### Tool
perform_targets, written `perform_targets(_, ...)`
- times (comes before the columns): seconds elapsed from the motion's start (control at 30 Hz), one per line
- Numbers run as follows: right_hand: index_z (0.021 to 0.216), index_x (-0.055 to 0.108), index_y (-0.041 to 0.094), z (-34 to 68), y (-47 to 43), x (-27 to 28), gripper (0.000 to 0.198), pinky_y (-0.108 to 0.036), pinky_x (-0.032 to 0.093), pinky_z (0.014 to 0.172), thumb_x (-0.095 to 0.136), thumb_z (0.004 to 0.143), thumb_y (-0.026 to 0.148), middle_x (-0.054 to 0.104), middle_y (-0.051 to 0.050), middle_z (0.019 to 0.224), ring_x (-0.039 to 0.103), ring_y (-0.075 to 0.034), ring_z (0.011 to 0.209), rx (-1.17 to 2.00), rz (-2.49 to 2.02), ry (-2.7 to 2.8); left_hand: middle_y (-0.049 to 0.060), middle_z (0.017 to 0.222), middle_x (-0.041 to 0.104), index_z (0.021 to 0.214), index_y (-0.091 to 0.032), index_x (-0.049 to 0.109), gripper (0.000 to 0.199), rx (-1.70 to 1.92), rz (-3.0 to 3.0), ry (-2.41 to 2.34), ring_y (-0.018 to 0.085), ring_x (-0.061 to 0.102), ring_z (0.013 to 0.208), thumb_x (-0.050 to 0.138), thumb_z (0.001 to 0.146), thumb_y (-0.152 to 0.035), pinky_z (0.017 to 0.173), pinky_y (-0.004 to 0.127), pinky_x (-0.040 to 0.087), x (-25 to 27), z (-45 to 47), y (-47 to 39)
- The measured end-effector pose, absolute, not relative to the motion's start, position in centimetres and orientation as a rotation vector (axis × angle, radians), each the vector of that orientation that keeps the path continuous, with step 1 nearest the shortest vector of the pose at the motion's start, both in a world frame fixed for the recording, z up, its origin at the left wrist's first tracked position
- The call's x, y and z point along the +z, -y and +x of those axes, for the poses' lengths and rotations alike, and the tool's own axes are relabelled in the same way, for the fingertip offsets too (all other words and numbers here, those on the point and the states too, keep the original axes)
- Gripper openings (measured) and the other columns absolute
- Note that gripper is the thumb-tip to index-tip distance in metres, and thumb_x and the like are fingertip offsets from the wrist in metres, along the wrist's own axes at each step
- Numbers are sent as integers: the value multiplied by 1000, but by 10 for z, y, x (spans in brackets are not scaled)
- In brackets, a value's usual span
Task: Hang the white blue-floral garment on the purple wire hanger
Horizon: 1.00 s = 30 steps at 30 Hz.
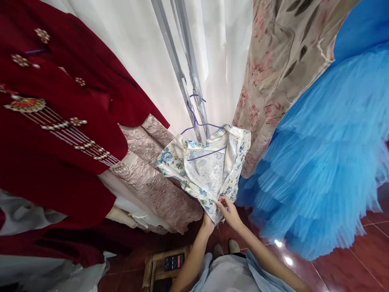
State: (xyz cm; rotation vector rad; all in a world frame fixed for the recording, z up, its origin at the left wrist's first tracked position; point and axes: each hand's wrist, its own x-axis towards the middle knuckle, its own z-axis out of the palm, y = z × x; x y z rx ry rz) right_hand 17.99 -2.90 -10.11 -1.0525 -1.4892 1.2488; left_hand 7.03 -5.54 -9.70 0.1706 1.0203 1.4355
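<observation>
A white floral blouse (pixel 173 156) with blue flowers hangs on a purple wire hanger (pixel 196 123) in front of me, its neckline open at the front. My right hand (pixel 228 211) pinches the front edge of the blouse near its lower point. Just left of it, my left hand (pixel 208 222) reaches under the lower cloth; its fingers are hidden behind the fabric. Behind the blouse, the hanger's hook is at a grey metal rack (pixel 179 48).
Dark red garments with beaded trim (pixel 69 101) and a pink textured garment (pixel 158 182) hang at left. A beige floral dress (pixel 258 89) and a blue ruffled tulle dress (pixel 322 162) hang at right. A phone (pixel 174 262) lies on a wooden stool (pixel 148 267) below, on red tiles.
</observation>
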Motion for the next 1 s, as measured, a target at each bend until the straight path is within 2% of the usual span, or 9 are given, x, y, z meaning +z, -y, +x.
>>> perform_targets(0.07,90,60,20,165,25,-108,39,-30,49,73,44,97,54,62,-3,81,60,-19,77,1365,-1057,1524,12,136,65,121,-21,71,62,1478,125,-1028,31,50,140,48,92,-71,115,47,44,-119,57,73)
perform_targets(0.2,84,54,21,140,30,-124,33,-27,41,56,54,89,53,50,5,57,50,-16,54,1486,-1151,1562,17,137,64,111,-16,74,84,1535,174,-1187,33,40,147,58,70,-88,123,46,33,-145,33,102)
perform_targets(0.27,86,53,21,133,35,-128,29,-28,42,58,53,88,50,55,3,59,54,-18,56,1460,-1202,1592,18,139,63,109,-16,74,80,1502,384,-1304,34,40,147,71,64,-81,125,45,29,-143,30,109)
perform_targets(0.33,85,53,21,129,38,-128,27,-31,45,67,48,92,46,66,-4,72,62,-21,67,1359,-1258,1615,16,142,61,114,-17,73,68,1441,629,-1388,33,42,147,79,68,-66,125,43,28,-132,30,110)
perform_targets(0.4,90,53,20,129,37,-125,24,-32,46,74,45,95,42,70,-8,85,66,-24,77,1249,-1351,1623,15,141,62,119,-18,72,54,1385,795,-1439,31,47,143,75,77,-53,124,42,31,-120,34,107)
perform_targets(0.5,101,52,19,132,31,-118,18,-30,42,71,43,98,35,69,-9,86,67,-25,81,1160,-1562,1685,16,131,69,114,-17,74,39,1333,926,-1534,30,59,132,65,84,-41,118,41,39,-109,39,96)
perform_targets(0.7,112,53,16,133,16,-102,19,-27,35,67,44,101,28,69,-10,90,66,-23,82,1135,-1791,1819,18,105,77,92,-12,76,25,1294,849,-1785,34,70,112,64,72,-21,102,42,53,-111,44,76)
perform_targets(0.87,89,61,16,141,5,-95,11,-26,34,67,55,92,24,70,-11,89,63,-22,84,1268,-1729,1826,17,101,78,88,-13,76,22,1328,831,-1718,34,72,109,68,71,-23,99,42,54,-110,41,72)
perform_targets(1.0,65,61,16,160,2,-90,17,-23,36,59,61,80,21,64,-3,62,59,-16,64,1469,-1566,1802,16,114,75,104,-13,75,40,1449,812,-1537,34,67,120,78,70,-35,106,43,51,-112,48,80)
